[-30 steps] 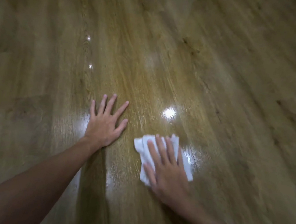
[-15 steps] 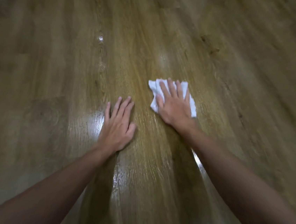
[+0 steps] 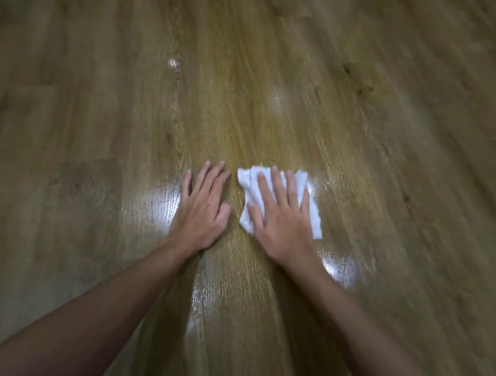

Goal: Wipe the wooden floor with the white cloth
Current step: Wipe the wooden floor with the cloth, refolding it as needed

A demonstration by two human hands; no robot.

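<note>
Though the edges of my view are smeared with blur, the count is simple: one floor (image 3: pixel 278 123), two forearms, two hands, one cloth (image 3: pixel 309 206). The floor fills everything I can see, brown wood-grain planks running away from me, with several bright glossy patches around and between the arms and two small glints further up on the left.

Both forearms come in bare from the bottom corners and converge toward the middle.

On the left hand (image 3: pixel 203 210) I see the palm laid flat on the bare wood, its fingers (image 3: pixel 211 178) straight and only slightly fanned, the thumb lying alongside toward the cloth. It holds nothing; it just rests on the floor.

With the right hand (image 3: pixel 283 222) I see the palm down on top of the cloth, the fingers (image 3: pixel 277 188) straight and spread a little, pressing the fabric against the planks rather than gripping it. Its thumb lies over the cloth's left part.

Smallest is the cloth: white, crumpled into a rough square, flat on the floor under the right palm and fingers. Its top edge shows between and just beyond the fingertips, its left corner pokes out past the index finger toward the left hand, and its right side sticks out beyond the little finger. A narrow strip of bare wood separates it from the left hand.
</note>
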